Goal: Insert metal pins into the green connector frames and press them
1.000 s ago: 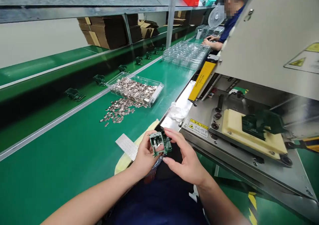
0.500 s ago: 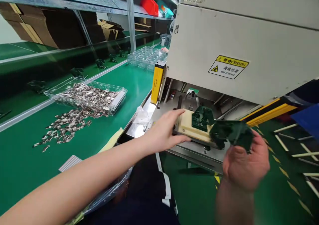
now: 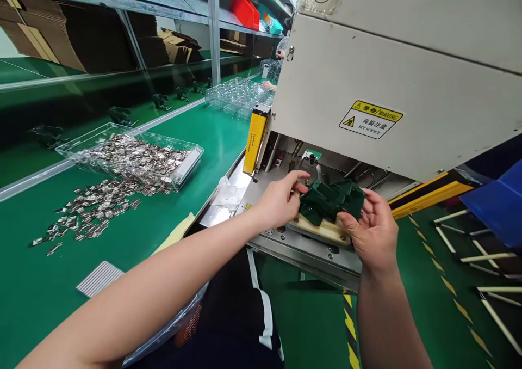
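My right hand [image 3: 373, 228] grips a dark green moulded plastic part [image 3: 349, 196], thumb in front and fingers behind. My left hand [image 3: 282, 201] is closed at the left edge of a second dark green plastic part [image 3: 316, 203], thumb and fingertips on it. The two parts overlap, side by side, over a cream-coloured fixture block [image 3: 322, 231] on the machine's metal bed. Most of the block's top is hidden by the parts. Under the hood of the press-like machine [image 3: 318, 75], a small green-and-white piece [image 3: 312, 155] shows behind the block.
A yellow light-curtain post [image 3: 256, 140] stands left of the machine's opening, another yellow bar [image 3: 428, 196] on the right. On the green bench are a clear tray [image 3: 190, 165] of small metal pieces, a loose pile [image 3: 92, 208] and a striped strip sheet [image 3: 100, 279]. Another person's hand [image 3: 268, 85] shows far back.
My right hand has brought its green part leftward against the other one. My left hand has moved from the fixture block to the second part, which now sits tilted and raised.
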`<state>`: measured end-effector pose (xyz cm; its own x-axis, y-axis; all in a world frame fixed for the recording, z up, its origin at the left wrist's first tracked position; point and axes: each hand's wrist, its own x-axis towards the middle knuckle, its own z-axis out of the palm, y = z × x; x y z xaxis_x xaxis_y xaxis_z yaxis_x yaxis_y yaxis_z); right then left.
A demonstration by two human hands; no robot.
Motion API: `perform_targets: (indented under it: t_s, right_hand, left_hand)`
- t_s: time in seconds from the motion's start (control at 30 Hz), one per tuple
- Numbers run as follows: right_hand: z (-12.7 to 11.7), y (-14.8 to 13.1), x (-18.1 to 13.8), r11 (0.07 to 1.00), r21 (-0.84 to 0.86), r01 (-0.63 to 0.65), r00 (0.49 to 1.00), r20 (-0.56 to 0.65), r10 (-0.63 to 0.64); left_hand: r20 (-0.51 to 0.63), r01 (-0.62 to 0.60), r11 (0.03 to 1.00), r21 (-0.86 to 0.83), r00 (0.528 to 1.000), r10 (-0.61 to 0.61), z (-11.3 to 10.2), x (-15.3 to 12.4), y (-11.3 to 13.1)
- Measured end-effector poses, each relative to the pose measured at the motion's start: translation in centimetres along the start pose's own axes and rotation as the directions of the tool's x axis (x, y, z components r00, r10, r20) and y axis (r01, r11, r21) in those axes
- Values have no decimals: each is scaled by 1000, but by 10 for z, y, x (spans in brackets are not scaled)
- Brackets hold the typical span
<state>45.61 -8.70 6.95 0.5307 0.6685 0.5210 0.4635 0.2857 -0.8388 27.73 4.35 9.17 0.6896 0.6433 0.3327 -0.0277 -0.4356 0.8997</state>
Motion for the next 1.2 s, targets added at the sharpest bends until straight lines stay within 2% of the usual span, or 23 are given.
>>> perform_targets:
  t_s: [0.17, 0.37, 0.47, 0.57, 0.67, 0.77, 0.83, 0.9, 0.97, 1.0, 1.07, 1.1, 1.2]
  right_hand:
    - [1, -2, -4, 999, -9, 42, 999, -3, -42]
    - [-6, -12, 3, 997, -75, 22, 994, 110, -14]
    - [-3, -19, 9, 995, -96, 12, 983, 185, 6]
    - [1, -26, 17, 993, -115, -39, 960, 273, 69]
    - [4, -35, 22, 973, -200, -119, 932, 316, 179]
    - [6, -42, 21, 938, -322, -128, 958, 204, 201]
    - [7, -44, 19, 920, -375, -115, 975, 137, 178]
    - [6, -41, 19, 925, -366, -99, 976, 144, 162]
    - [2, -35, 20, 944, -321, -71, 973, 186, 136]
    - [0, -30, 22, 951, -305, -56, 969, 212, 125]
    - [-6, -22, 25, 953, -300, -31, 952, 281, 120]
    - [-9, -19, 26, 950, -310, -22, 939, 319, 126]
    - [-12, -14, 29, 939, -345, -11, 906, 394, 155]
  left_hand:
    - [44, -16, 995, 95, 999, 12, 6, -6, 13]
    - [-115, -34, 984, 176, 992, 55, 4, 1, 11]
    - [-166, -105, 961, 256, 975, 151, -2, -2, 7]
    - [-219, -204, 917, 344, 932, 290, -8, -7, 4]
    - [-195, -325, 829, 456, 872, 449, -12, -12, 2]
    - [-160, -411, 734, 541, 807, 569, -15, -18, 7]
    - [-213, -402, 743, 535, 787, 579, -19, -22, 13]
    - [-315, -341, 830, 441, 807, 499, -25, -27, 18]
    - [-375, -238, 943, 232, 873, 312, -37, -34, 16]
    - [-367, -166, 980, 107, 910, 194, -45, -39, 12]
    - [-285, 7, 995, -96, 958, -34, -62, -53, -2]
    - [-228, 97, 982, -160, 965, -132, -70, -62, -12]
    - [-45, 329, 910, -251, 935, -351, -87, -88, -42]
